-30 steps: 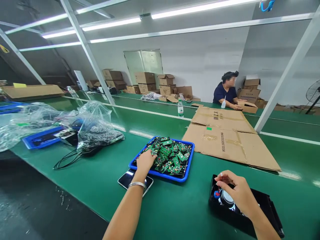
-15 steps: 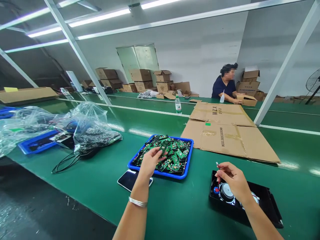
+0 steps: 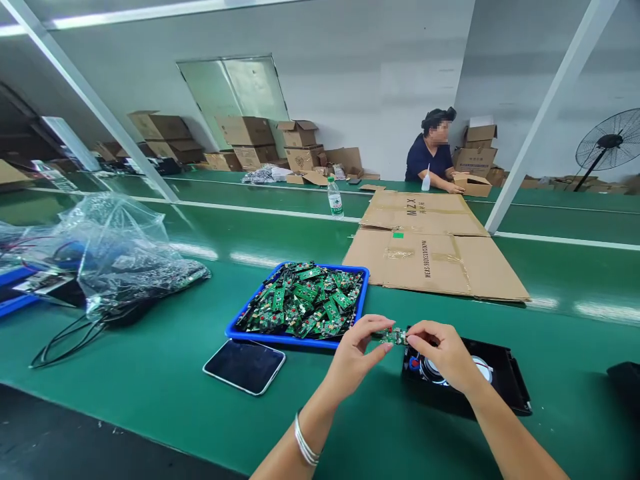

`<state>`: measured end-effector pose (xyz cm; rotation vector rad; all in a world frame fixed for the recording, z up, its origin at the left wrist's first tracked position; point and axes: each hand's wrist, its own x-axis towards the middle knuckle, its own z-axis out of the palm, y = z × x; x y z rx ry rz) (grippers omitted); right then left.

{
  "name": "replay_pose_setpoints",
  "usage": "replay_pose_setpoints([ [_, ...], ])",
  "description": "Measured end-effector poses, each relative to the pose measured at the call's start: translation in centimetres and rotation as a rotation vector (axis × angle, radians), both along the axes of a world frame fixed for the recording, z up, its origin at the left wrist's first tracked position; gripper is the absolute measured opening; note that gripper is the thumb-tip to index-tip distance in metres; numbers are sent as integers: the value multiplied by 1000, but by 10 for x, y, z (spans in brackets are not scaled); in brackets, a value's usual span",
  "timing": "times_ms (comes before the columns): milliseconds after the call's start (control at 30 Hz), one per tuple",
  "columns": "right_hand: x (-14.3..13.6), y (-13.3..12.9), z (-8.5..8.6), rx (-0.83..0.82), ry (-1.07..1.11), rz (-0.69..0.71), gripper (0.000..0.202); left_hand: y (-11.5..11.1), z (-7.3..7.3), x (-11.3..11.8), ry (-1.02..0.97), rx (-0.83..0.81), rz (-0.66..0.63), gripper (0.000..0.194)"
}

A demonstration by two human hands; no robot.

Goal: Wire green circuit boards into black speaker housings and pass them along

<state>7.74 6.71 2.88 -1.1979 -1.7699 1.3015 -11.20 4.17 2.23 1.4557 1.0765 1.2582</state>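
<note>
My left hand [image 3: 354, 360] pinches a small green circuit board [image 3: 391, 336] by its left end, in front of the blue tray. My right hand [image 3: 446, 357] has thumb and finger closed on a small wire connector at the board's right end; the fingertips mostly hide it, and I cannot tell if it is seated. Just below and behind that hand lies a black casing [image 3: 505, 373] with round speakers [image 3: 483, 368] in it. Many more green boards [image 3: 305, 293] are heaped in the blue tray [image 3: 295, 343].
A phone [image 3: 245, 367] lies before the tray. Flattened cardboard [image 3: 435, 260] covers part of the green bench, near a water bottle [image 3: 335, 199]. Plastic-wrapped parts [image 3: 135, 273] and black cables sit at left. Across the bench, a person [image 3: 425, 157] handles a carton [image 3: 472, 185].
My left hand has lifted a board out of the tray and moved right. Both hands now meet at the board, with the right hand moved left off the casing. The view has shifted right.
</note>
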Motion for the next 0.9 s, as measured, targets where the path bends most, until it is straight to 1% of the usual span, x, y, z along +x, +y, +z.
replay_pose_setpoints([
  [100, -4, -4, 2, 84, -48, 23, 28, 0, -6, 6, -186, -88, 21, 50],
  [167, -7, -6, 1, 150, -33, -11, 24, 2, -9, 8, -288, -144, 9, 52],
  [233, -9, -6, -1, 256, -21, -65, 21, 2, -10, 9, -330, -169, -5, 46],
  [300, -9, -6, -5, 430, -44, -100, 19, 2, -11, 8, -312, -172, -28, 42],
  [433, -9, -4, -12, 814, -151, -122, 18, 0, -10, 5, -297, -219, -75, 47],
  [533, -10, -3, -13, 997, -231, -141, 15, 0, -9, 5, -336, -290, -75, 51],
  [633, -10, -5, -11, 1107, -281, -142, 13, 1, -8, 5, -364, -360, -53, 51],
  [733, -10, -6, -8, 1165, -344, -123, 14, 1, -9, 4, -367, -400, -39, 48],
  [800, -10, -7, -8, 1198, -405, -108, 15, 0, -9, 4, -356, -404, -38, 48],
  [900, -8, -7, -10, 1207, -454, -73, 13, -3, -7, 5, -320, -361, -45, 49],
])
